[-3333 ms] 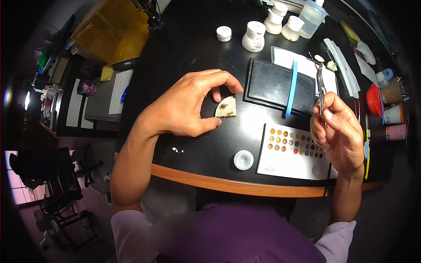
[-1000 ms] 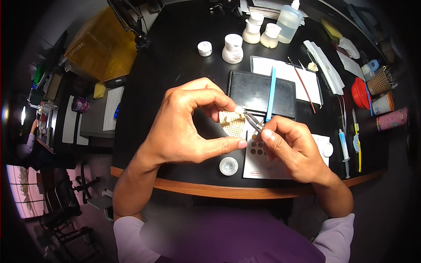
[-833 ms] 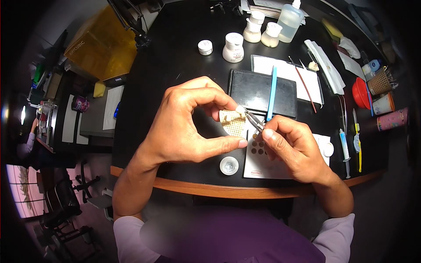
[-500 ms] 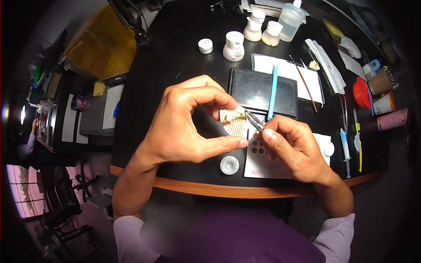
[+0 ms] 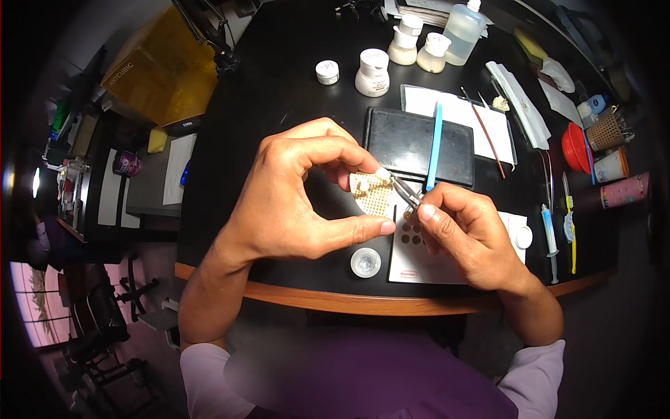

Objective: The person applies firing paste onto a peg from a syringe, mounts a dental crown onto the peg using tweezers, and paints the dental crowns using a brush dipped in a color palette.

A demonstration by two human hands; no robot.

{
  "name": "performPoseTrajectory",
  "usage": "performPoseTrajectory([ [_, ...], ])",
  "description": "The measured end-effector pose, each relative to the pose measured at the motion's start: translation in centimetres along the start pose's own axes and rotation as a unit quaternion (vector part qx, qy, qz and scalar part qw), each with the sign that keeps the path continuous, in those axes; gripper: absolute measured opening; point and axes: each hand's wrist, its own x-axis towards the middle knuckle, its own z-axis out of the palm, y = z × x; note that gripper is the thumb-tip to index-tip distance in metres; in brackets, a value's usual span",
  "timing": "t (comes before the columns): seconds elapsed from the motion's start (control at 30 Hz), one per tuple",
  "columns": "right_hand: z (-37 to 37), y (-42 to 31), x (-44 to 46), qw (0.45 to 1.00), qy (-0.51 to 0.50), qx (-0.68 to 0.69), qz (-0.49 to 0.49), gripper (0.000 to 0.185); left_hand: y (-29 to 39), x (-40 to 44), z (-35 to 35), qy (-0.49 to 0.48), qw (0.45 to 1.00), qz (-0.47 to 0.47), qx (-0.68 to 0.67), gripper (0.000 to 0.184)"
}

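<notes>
My left hand curves with thumb and index finger around a beige honeycomb firing tray, seemingly gripping it by its edges. A small white tooth-like piece stands on the tray. Between the fingers and thumb of my right hand is a pair of metal tweezers, pointing up and left. Their tips meet my left index fingertip, at a tiny white piece that looks like a dental crown. Below the tray lies a white palette with round dark wells, partly hidden by my right hand.
A small glass dish sits near the wooden table edge. Beyond my hands lie a black case and a blue strip. White jars and a clear bottle stand farther back. A syringe is at right.
My hands, the tweezers and the tray hold nearly the same position. At the far left, another person's outstretched hand has drawn back from the distant bench.
</notes>
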Motion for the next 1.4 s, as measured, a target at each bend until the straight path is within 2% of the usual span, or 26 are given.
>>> performPoseTrajectory([
  [0.43,-0.02,0.45,0.07,1.0,0.005,-0.007,-0.011,0.024,0.12,0.01,-0.02,0.002,1.0,0.003,0.004,0.047],
  [1.4,-0.16,-0.29,-0.03,0.997,0.023,-0.038,0.057,0.032,-0.06,-0.04,0.19,-0.013,0.998,-0.036,0.045,0.045],
])
